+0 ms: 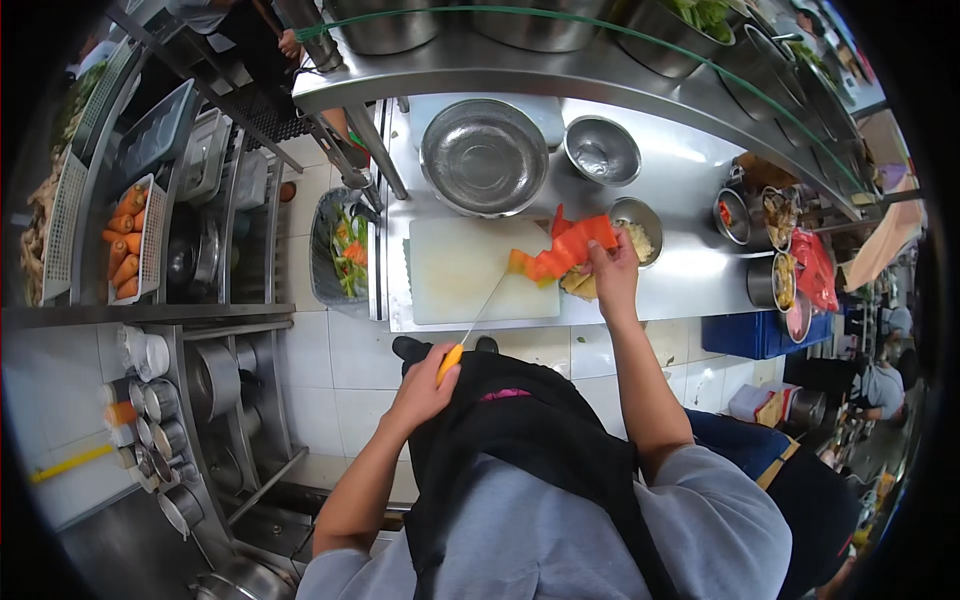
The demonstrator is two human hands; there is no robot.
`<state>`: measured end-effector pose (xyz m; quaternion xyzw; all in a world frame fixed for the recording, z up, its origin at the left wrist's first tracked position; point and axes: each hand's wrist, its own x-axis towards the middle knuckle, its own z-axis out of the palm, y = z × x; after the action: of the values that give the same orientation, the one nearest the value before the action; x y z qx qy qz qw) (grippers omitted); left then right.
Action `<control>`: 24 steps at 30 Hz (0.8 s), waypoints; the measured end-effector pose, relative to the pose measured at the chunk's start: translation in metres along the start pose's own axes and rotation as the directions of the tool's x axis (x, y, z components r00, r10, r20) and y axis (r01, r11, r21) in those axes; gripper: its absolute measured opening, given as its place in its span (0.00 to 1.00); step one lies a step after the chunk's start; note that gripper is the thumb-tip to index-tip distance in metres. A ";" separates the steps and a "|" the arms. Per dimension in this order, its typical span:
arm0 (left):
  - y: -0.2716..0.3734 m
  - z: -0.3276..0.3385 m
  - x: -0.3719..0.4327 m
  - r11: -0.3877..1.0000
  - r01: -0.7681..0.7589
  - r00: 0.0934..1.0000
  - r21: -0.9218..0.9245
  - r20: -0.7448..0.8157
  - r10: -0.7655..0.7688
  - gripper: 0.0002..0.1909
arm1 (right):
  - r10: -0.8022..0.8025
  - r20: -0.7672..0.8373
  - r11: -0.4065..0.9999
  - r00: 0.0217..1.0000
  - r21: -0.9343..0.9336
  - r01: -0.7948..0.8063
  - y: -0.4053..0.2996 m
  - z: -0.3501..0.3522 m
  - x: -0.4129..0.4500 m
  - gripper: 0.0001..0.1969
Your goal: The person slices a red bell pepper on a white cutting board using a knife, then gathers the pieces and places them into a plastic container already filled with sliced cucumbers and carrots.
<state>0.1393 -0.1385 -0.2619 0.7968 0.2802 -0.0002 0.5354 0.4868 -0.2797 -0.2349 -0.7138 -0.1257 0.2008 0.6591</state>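
My left hand [424, 388] grips the yellow handle of a kitchen knife [481, 313]. The thin blade slants up over the front of the white cutting board [457, 277], its tip by the lower-left end of some red pepper pieces [571, 244]. My right hand [616, 276] pinches these flat red pieces at their right end, over the board's right side. Pale yellow slices [579, 285] lie partly hidden below them. Just behind my right fingers stands a steel bowl of chopped garlic-like bits [641, 238].
A large steel strainer [484, 157] and a steel bowl [602, 150] stand behind the board. Overhead runs a steel shelf [525, 86]. A lined bin [326, 255] with vegetable scraps is left of the table. Small containers and a red bag [814, 262] sit far right. Another person [795, 480] is close at right.
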 end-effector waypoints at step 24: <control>-0.050 0.017 -0.065 0.905 0.342 0.900 -0.253 -0.188 -0.392 0.15 | -0.059 0.424 0.552 0.904 -0.740 0.383 0.031 0.106 -0.069 0.25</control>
<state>0.0673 -0.1690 -0.2923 0.6613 0.4857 0.0227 0.5712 0.3749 -0.2187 -0.2622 -0.8642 -0.4087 0.1586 0.2469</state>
